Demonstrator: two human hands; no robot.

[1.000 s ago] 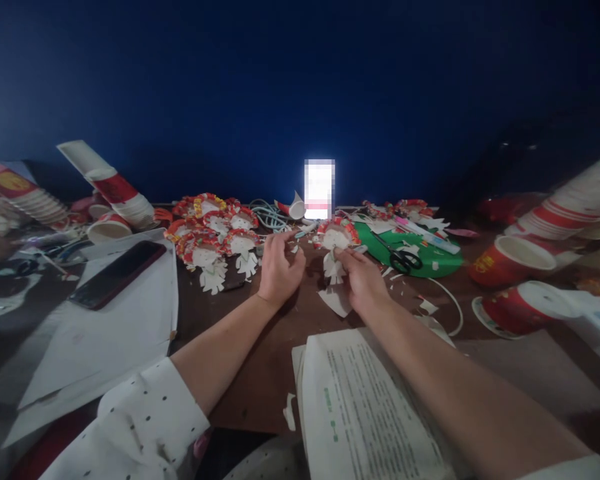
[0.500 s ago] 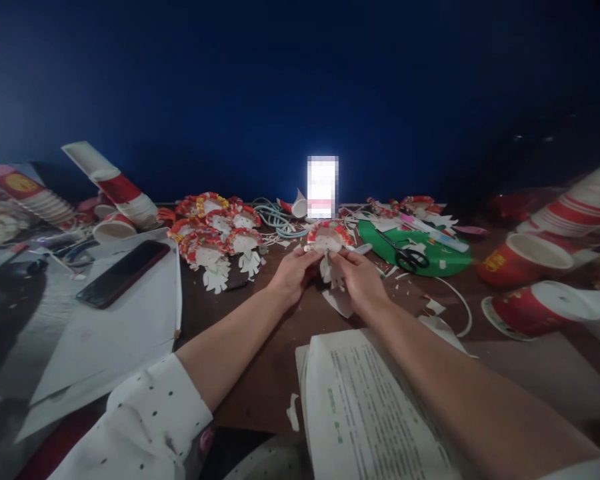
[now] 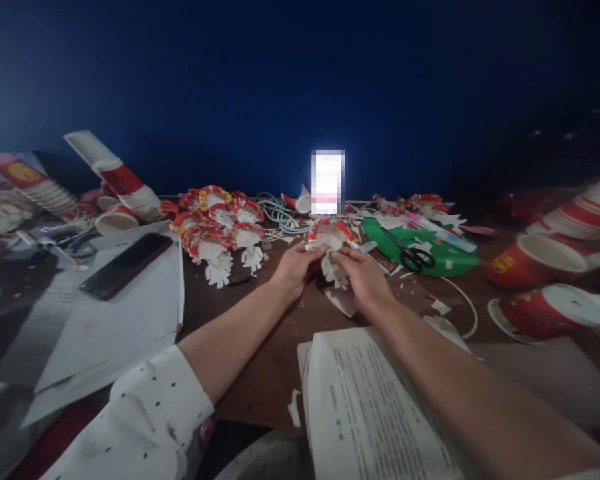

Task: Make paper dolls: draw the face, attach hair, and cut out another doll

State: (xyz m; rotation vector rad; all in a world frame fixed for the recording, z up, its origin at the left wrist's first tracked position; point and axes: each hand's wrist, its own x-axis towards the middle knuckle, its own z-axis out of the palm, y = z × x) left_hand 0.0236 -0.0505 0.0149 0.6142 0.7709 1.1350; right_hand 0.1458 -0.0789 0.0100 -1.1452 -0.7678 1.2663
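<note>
Between my two hands is a paper craft figure [image 3: 330,235], with a red and yellow curled fringe around a pale round middle and white cut paper below. My left hand [image 3: 295,270] pinches its lower left edge. On the other side, my right hand [image 3: 363,272] has thumb and fingers closed on the lower right, by the white paper part. The fingertips nearly meet at the middle. A white paper scrap [image 3: 341,301] lies on the table under them. Several similar craft figures [image 3: 215,233] are heaped to the left.
Black-handled scissors [image 3: 416,259] lie on a green sheet [image 3: 453,267] at right. Red paper cups [image 3: 540,260] stand and lie farther right. A phone [image 3: 127,267] rests on papers at left. A printed booklet [image 3: 370,407] is in front, and a bright blurred screen [image 3: 328,181] stands behind.
The view has shifted slightly, so most things sit a little farther right. Both hands keep their grip on the craft figure, nearly unmoved.
</note>
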